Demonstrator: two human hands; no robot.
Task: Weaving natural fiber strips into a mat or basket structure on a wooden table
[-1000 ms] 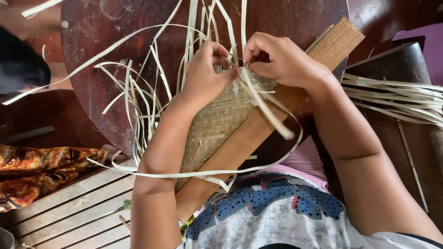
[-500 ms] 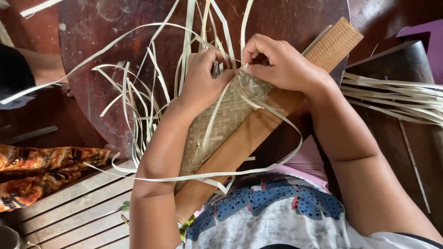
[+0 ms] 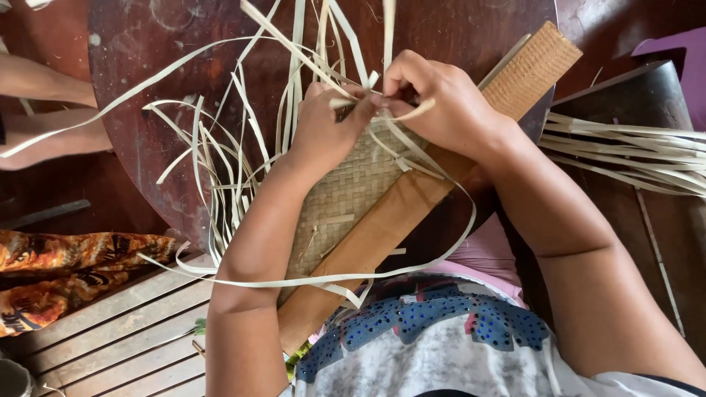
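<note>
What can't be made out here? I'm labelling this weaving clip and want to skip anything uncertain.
Head view only:
- Working edge of the woven mat: covered by the left hand and right hand.
- Which loose strips each hand pinches: fingers overlap there.
- Far strip ends: cut off by the top edge.
- Wooden board, near end: hidden by the person's shirt.

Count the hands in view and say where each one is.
2. The left hand presses on the woven mat at its upper edge; the right hand pinches pale strips just beside it. None other shows.
</note>
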